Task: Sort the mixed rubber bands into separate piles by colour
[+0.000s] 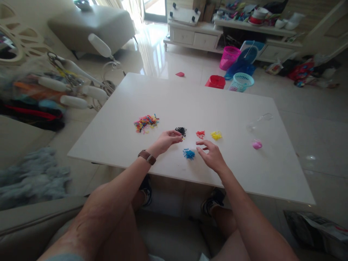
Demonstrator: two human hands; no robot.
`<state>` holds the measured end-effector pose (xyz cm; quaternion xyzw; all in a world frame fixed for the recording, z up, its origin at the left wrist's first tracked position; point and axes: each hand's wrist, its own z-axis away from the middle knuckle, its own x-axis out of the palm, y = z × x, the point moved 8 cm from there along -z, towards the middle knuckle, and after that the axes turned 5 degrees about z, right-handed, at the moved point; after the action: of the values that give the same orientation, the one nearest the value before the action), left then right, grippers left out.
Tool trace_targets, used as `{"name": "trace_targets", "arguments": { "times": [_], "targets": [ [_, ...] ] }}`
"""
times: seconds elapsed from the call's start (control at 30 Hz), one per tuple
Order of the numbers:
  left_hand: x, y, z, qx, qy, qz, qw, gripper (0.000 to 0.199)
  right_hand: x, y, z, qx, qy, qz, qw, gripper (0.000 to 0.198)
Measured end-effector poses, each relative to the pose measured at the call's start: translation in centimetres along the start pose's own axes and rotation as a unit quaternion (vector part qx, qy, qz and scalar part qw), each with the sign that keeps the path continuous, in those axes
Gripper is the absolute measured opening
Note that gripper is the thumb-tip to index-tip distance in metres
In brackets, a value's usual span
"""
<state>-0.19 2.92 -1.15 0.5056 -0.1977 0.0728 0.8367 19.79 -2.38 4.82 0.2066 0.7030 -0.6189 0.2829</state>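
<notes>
My left hand (pixel 169 140), with a brown watch strap on its wrist, is beside a pile of black rubber bands (pixel 180 130). Its fingers are pinched, and small dark and yellow bits of rubber band show at the tips. My right hand (pixel 211 155) hovers with thumb and fingers apart, nothing visible between them. To its left lies a pile of blue rubber bands (pixel 189 154). Beyond it are a red pile (pixel 200 134) and a yellow pile (pixel 216 135). Farther left sits a larger heap of mixed-colour rubber bands (pixel 146 123).
All the piles rest on a white table (pixel 163 94). At its right are a pink object (pixel 257 144) and a clear, transparent item (pixel 265 117). Past the far edge stand a red stool-like object (pixel 215 81) and a light-blue basket (pixel 241 82). A white-armed lamp-like fixture (pixel 95 93) is near the left edge.
</notes>
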Motion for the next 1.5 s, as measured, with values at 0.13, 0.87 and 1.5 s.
{"name": "trace_targets", "arguments": {
  "times": [0.13,0.87,1.5],
  "targets": [
    [1.6,-0.6,-0.1,-0.002,-0.033,0.006,0.999,0.034,0.6,-1.6,0.2,-0.042,-0.023,-0.012,0.999,0.023],
    [1.6,-1.0,-0.8,0.006,0.014,-0.03,0.999,0.02,-2.1,4.1,-0.8,0.031,0.087,0.099,0.991,0.031],
    [-0.2,-0.4,-0.7,0.007,0.032,-0.052,0.998,0.011,-4.0,11.6,-1.2,0.162,0.147,0.148,0.965,0.048]
  ]
}}
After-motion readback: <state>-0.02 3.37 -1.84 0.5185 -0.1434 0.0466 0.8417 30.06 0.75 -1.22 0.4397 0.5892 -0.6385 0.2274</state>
